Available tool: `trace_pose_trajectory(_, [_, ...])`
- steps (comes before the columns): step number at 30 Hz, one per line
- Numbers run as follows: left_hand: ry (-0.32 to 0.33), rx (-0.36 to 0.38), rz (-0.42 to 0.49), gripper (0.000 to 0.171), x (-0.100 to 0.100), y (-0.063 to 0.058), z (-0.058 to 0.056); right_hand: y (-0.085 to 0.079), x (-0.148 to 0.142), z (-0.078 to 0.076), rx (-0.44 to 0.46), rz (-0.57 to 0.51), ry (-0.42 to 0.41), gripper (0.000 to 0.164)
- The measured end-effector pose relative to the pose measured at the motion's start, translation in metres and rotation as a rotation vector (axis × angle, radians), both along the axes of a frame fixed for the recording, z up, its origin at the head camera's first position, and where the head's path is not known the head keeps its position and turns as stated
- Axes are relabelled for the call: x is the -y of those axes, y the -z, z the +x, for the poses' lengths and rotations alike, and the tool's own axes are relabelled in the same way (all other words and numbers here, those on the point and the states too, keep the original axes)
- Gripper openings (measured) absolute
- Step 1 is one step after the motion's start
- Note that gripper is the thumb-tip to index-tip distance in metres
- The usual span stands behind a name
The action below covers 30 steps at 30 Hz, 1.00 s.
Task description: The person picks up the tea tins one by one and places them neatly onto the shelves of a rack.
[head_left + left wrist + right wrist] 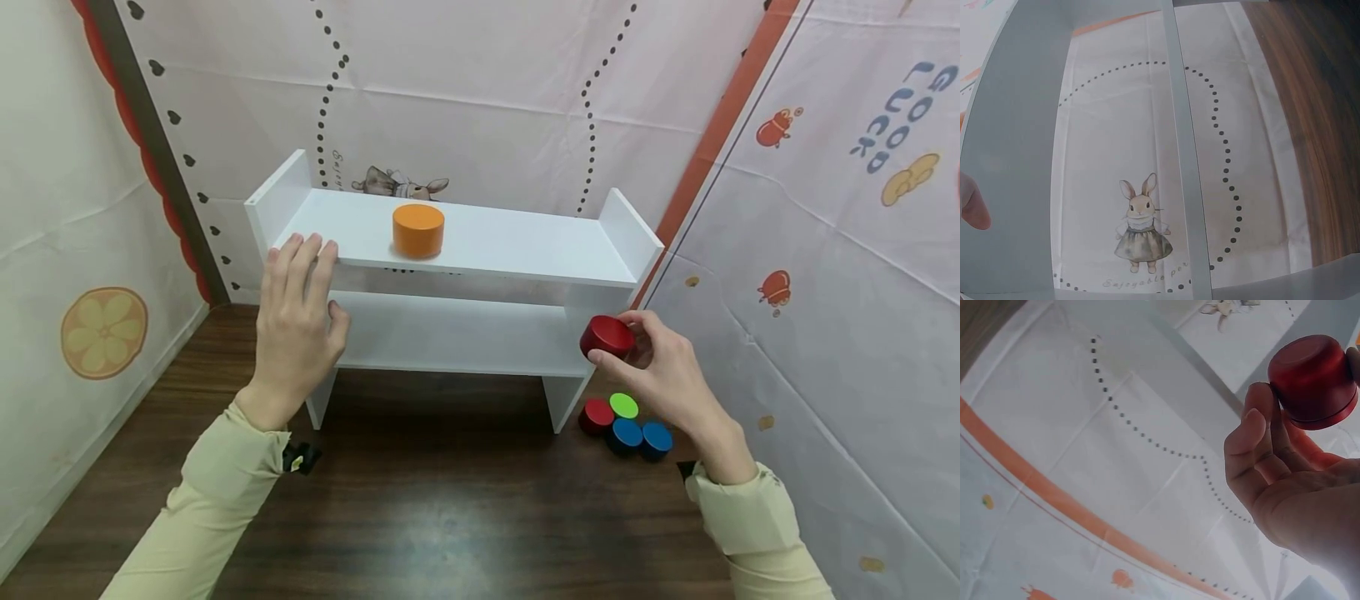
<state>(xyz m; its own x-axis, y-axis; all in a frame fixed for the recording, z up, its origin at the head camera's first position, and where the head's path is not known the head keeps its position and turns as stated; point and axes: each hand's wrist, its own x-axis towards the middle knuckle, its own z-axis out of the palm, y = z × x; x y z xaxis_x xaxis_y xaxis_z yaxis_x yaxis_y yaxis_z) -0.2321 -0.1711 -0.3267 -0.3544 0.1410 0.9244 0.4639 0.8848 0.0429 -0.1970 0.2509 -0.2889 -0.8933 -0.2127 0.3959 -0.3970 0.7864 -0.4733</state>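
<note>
Two pale-yellow sleeves come in from the bottom of the head view, the left sleeve (pixel 217 492) at eight o'clock and the right sleeve (pixel 750 525) at four. Between three and four o'clock is a red cylinder (pixel 607 335), squat, metallic and softly glossy, with a flat round top; the right wrist view shows rounded shoulders and a fine line around it near one end. It is held off the floor, beside the right end of a white shelf (pixel 457 337). The right hand (pixel 667 367) pinches it between thumb and fingers, the forearm slanting up toward ten o'clock. The left hand (pixel 296 325), at nine o'clock, is released: back showing, fingers straight and pointing toward twelve, thumb spread toward one. It lies before the shelf's left end; contact is hard to tell. An orange cylinder (pixel 417 232) stands on the top board, between ten and eleven o'clock. At four, another red cylinder (pixel 597 416), a green one (pixel 623 406) and two blue ones (pixel 625 436) cluster on the brown floor (pixel 450 517).
</note>
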Motion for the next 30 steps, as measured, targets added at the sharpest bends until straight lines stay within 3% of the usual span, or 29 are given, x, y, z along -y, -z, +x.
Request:
trace_pose_trajectory(15, [-0.007,0.009,-0.003,0.075,-0.002,0.001,-0.003,-0.028,0.020,-0.005,-0.057,-0.025,-0.050,0.053])
trace_pose_trajectory(30, [-0.027,0.006,-0.007,0.074,-0.013,0.000,0.009,-0.054,0.034,-0.016,-0.129,-0.038,-0.145,0.052])
